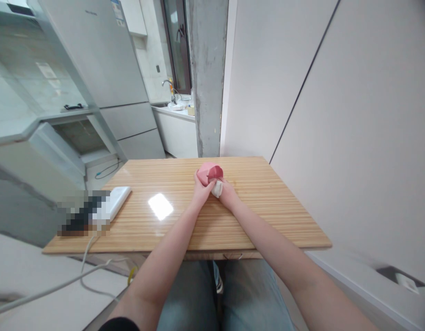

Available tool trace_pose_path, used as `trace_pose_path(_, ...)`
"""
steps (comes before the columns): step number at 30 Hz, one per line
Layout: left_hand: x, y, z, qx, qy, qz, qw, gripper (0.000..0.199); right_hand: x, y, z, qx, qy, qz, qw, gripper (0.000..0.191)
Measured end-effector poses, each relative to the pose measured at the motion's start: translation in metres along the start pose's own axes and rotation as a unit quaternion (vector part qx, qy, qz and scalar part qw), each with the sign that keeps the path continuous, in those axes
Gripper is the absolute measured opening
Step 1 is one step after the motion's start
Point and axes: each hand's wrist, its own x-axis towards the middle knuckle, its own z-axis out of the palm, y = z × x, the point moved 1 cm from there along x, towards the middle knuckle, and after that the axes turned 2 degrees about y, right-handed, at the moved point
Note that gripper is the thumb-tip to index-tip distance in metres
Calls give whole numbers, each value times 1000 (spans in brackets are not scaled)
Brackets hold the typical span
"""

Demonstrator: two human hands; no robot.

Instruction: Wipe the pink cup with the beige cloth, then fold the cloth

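Observation:
A pink rounded object (204,172) with an opening on its right side is held over the far middle part of the wooden table. My left hand (201,187) is closed round its left and near side, thumb toward the opening. A crumpled white cloth or tissue (217,189) shows between my two hands, just below the pink object. My right hand (227,192) is closed at the cloth, close against the pink object's near right side, and its fingertips are partly hidden.
The wooden table (267,202) has a white device (120,198) at its left edge, beside a blurred dark item. A white cable (84,259) hangs off the left front. A fridge (105,59) and a sink counter (176,131) stand beyond, and a white panel wall is on the right.

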Motion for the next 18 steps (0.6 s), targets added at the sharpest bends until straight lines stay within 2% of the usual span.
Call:
trace_pose_path(4, 3, 1, -8, 94, 21, -5, 995, 47, 1, -2, -2, -7, -7, -33, 999, 27)
trace_pose_path(7, 5, 5, -17, 129, 4, -17, 992, 46, 0, 0, -6, -33, 5, -57, 998, 25)
trace_pose_path(10, 4, 6, -16, 93, -22, -26, 995, 54, -2, 2, -7, -41, 6, -57, 998, 22)
trace_pose_path(14, 8, 0, -12, 70, 8, 18, 997, 69, -1, -2, -3, -14, 8, -48, 999, 20)
trace_pose_path(16, 14, -5, -14, 64, 16, 7, 998, 63, 0, -7, -3, 3, 16, -57, 998, 21)
trace_pose_path(18, 19, -9, -18, 42, 26, -15, 999, 47, 0, -11, -6, 22, 36, -70, 997, 23)
